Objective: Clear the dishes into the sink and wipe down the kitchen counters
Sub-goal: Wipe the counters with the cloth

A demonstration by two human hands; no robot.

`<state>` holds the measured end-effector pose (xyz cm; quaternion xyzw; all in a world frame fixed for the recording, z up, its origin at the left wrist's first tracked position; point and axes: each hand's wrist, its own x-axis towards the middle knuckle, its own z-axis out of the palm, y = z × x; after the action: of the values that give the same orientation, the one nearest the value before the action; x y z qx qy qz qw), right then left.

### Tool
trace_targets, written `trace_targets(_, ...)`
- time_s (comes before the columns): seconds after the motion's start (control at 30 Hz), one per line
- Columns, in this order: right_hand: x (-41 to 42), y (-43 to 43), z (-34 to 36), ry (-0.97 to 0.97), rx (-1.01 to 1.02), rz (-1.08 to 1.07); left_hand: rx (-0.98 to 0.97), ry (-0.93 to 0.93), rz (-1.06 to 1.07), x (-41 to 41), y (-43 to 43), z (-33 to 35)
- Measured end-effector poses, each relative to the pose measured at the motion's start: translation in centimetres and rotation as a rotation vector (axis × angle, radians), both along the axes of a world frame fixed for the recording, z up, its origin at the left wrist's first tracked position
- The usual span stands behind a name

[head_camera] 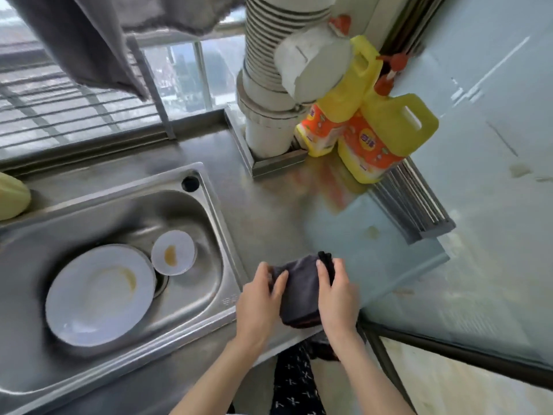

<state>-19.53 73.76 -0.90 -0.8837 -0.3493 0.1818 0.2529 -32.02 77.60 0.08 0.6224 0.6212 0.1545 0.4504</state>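
Nearest the camera, both bare forearms reach forward over the front edge of the steel bench (269, 205). The left hand (258, 304) and the right hand (336, 298) hold a folded dark cloth (300, 292) between them, each hand's fingers curled closed over one side of it, thumbs on top. The cloth sits just above or on the bench near its front edge; which cannot be told. To the left, set into the bench, is the steel sink (209, 235). A large white plate (100, 295) with a brownish smear lies in its basin, and a small white dish (174, 252) with an orange stain sits beside it, touching or overlapping the plate's rim. Farther back, two yellow detergent bottles (383, 139) with orange labels stand side by side in the right rear corner, next to a thick white pipe (263, 85). A grey cloth (89, 40) hangs at the upper left before the window.
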Motion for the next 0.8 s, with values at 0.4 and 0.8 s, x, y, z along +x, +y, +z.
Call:
trace_targets(0.4, 3.9, 0.7, -6.8, -0.312, -0.219, 0.703, 0.170, 0.555, 0.211, -0.3, -0.5, -7.9)
trace_targets(0.8, 5.1, 13.3, -8.9, -0.317, -0.159, 0.621, 0.230, 0.464, 0.242, -0.5, 3.3, -9.0)
